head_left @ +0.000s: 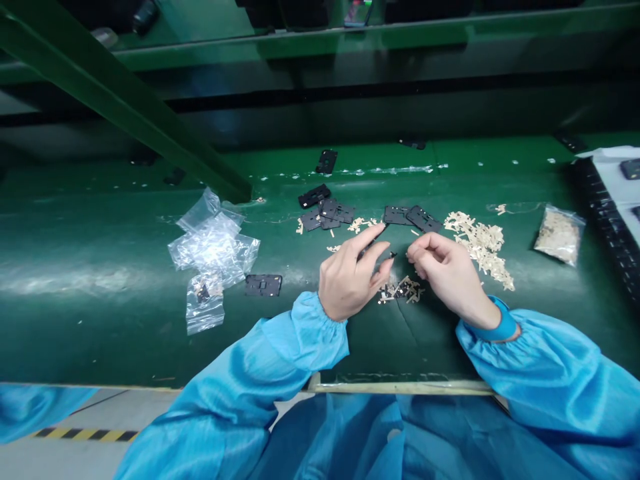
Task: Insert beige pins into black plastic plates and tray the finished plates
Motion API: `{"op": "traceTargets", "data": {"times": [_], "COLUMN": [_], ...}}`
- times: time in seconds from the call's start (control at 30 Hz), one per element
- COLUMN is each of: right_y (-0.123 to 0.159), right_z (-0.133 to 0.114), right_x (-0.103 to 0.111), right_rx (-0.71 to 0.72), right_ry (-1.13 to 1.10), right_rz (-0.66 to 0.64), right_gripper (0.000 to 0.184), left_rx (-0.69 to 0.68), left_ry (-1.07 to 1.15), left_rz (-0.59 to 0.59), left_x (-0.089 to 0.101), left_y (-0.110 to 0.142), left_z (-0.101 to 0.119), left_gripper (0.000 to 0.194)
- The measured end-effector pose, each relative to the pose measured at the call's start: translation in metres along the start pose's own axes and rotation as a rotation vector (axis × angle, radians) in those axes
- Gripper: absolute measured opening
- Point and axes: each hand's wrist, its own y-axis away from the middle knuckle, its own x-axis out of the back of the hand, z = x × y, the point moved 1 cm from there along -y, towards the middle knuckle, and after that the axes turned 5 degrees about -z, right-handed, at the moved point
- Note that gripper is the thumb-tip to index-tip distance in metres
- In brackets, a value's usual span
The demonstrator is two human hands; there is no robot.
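The person's bare left hand (351, 280) is raised with its fingers half curled, and a thin dark sliver shows at the fingertips (373, 245), though it is too small to tell whether it is gripped; the bare right hand (447, 271) is curled inward, its thumb and forefinger pinched close together just beside a tiny dark piece (393, 255), and whether that pinch holds anything cannot be told; between and just below the hands lies a small heap of beige slivers (401, 290); a larger scattered pile of beige slivers (480, 247) sits just beyond the right hand; two flat black rectangular plastic frames (413, 217) lie just above the fingertips, a loose cluster of similar black frames (325, 215) lies further left, and a single black frame (263, 285) rests apart beside crumpled clear plastic bags (213, 243); a clear zip bag of beige pieces (559, 235) lies off to the right; everything rests on a glossy green work belt (125, 320); both arms wear loose blue smock sleeves (305, 333), and a blue wrist strap (493, 327) circles the right wrist.
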Motion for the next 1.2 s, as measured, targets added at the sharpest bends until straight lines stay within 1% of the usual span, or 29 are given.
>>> {"op": "traceTargets", "data": {"times": [0.13,0.27,0.33,0.4,0.43,0.5,0.57,0.6,0.67,0.77,0.87,1.0,1.1,1.2], "right_y": [0.004,0.004,0.003,0.002,0.001,-0.001,-0.002,-0.002,-0.003,-0.003,-0.001,0.005,0.01,0.01], "right_z": [-0.001,0.002,0.002,0.001,-0.001,-0.003,-0.004,-0.004,-0.003,-0.003,-0.004,-0.004,-0.001,0.001], "right_x": [-0.009,-0.012,-0.01,-0.005,-0.003,0.001,0.003,0.004,0.005,0.004,0.002,-0.009,-0.015,-0.014], "right_rx": [-0.068,-0.07,-0.043,-0.004,0.01,0.015,0.007,0.006,0.012,0.017,0.007,0.005,0.011,0.018], "right_ry": [0.001,-0.062,-0.074,-0.073,-0.068,-0.05,-0.024,-0.008,0.023,0.033,0.004,-0.064,-0.116,-0.151], "right_rz": [-0.061,-0.066,-0.048,-0.023,-0.027,-0.083,-0.158,-0.182,-0.198,-0.174,-0.112,-0.131,-0.088,-0.035], "right_gripper": [0.029,0.027,0.024,0.02,0.018,0.017,0.017,0.017,0.019,0.02,0.024,0.032,0.035,0.035], "left_rx": [-0.031,-0.048,-0.022,0.059,0.125,0.284,0.433,0.485,0.552,0.633,0.689,0.674,0.681,0.679], "left_ry": [-0.002,-0.009,0.036,0.175,0.286,0.54,0.743,0.802,0.853,0.871,0.868,0.832,0.861,0.976], "left_rz": [0.007,-0.027,-0.046,-0.091,-0.119,-0.185,-0.251,-0.277,-0.313,-0.314,-0.272,-0.226,-0.226,-0.264], "left_x": [0.0,0.0,0.001,0.001,0.0,-0.002,-0.006,-0.007,-0.01,-0.011,-0.011,-0.009,-0.01,-0.013], "left_y": [0.002,0.003,0.003,0.0,-0.001,-0.004,-0.006,-0.006,-0.007,-0.007,-0.007,-0.008,-0.007,-0.006], "left_z": [0.001,0.002,0.002,0.001,0.0,-0.002,-0.003,-0.003,-0.004,-0.005,-0.006,-0.003,-0.001,-0.005], "left_gripper": [0.026,0.025,0.03,0.035,0.033,0.025,0.018,0.015,0.011,0.007,0.008,0.008,0.008,0.011]}}
